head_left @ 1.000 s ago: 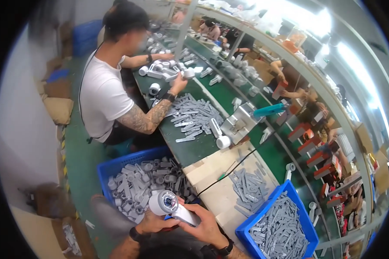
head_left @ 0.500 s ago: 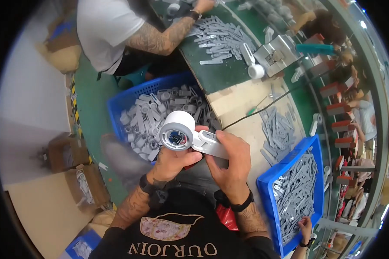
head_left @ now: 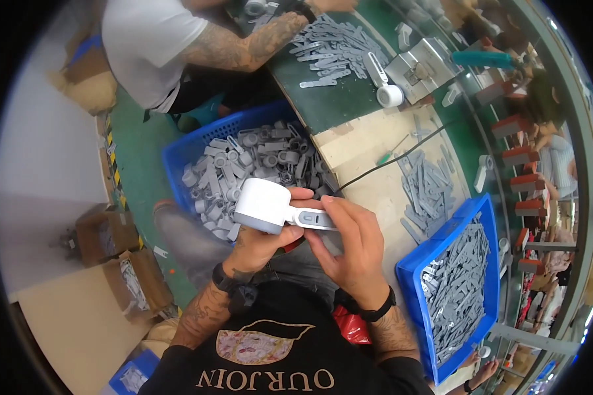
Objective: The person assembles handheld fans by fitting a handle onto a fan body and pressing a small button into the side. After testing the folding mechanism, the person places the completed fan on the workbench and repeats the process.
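Note:
A white handheld fan body (head_left: 262, 203) with a grey rim and a short buttoned handle is held up in front of me. My left hand (head_left: 265, 247) is closed round the neck from below, with its thumb along the joint. On the handle, the fingers and thumb of my right hand (head_left: 352, 247) are wrapped from the right side. The round head's open end now faces down and away, so its inside is hidden. Behind it, a blue basket (head_left: 171, 161) holds a heap of similar white and grey fan parts (head_left: 211, 181).
On the right stands a blue tray (head_left: 408, 276) full of grey strips. More strips (head_left: 428, 191) lie on the bench (head_left: 356, 155) by a screwdriver (head_left: 385, 158) and a dark cable (head_left: 402, 157). A metal fixture (head_left: 423, 71) stands beyond. A co-worker (head_left: 158, 46) sits at far left.
The fan body has been turned in my hands: the circuit board inside its round head showed before and is now out of sight. The co-worker's arm has shifted slightly.

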Tool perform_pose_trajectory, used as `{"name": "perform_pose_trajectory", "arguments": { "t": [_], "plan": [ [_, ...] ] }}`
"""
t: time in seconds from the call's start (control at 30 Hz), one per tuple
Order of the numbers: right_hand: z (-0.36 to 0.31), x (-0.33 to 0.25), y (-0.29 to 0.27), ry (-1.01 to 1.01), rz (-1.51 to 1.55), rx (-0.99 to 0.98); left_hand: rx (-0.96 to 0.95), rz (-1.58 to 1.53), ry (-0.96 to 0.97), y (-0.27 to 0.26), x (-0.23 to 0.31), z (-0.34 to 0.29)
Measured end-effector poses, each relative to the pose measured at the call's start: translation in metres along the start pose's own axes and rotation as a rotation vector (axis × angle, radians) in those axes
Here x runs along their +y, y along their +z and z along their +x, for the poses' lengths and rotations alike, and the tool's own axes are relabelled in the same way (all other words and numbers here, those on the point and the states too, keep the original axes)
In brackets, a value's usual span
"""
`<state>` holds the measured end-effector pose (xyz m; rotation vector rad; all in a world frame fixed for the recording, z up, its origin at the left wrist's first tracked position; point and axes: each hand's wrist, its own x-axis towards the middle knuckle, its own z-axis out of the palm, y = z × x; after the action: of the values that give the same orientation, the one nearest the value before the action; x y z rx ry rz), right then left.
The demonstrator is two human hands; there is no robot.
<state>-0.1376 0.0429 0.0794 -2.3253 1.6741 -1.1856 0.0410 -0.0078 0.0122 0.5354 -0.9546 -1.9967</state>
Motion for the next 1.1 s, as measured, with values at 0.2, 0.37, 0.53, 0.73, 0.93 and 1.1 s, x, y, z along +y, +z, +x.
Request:
{"name": "perform_pose_trajectory", "arguments": {
  "t": [0.2,0.37,0.53,0.73,0.93,1.1],
  "plan": [
    [0.000,0.011,-0.044,0.149,0.147,-0.195,-0.103,0.054,-0.071,0.007,-0.004,0.008],
    [0.001,0.033,-0.109,0.319,0.124,-0.253,-0.188,0.271,0.069,0.031,-0.016,0.029],
    [0.005,0.130,-0.208,0.663,-0.165,-0.183,-0.149,0.440,-0.055,0.028,-0.007,0.037],
    [0.037,0.356,-0.252,0.831,-0.559,-0.167,0.091,0.482,-0.166,0.013,-0.020,0.037],
    [0.054,0.508,-0.211,1.013,-0.780,-0.155,0.246,0.616,-0.201,-0.004,-0.020,0.022],
    [0.064,0.512,-0.205,1.007,-0.722,-0.246,0.362,0.660,-0.252,-0.023,-0.027,0.008]
  ]
}}
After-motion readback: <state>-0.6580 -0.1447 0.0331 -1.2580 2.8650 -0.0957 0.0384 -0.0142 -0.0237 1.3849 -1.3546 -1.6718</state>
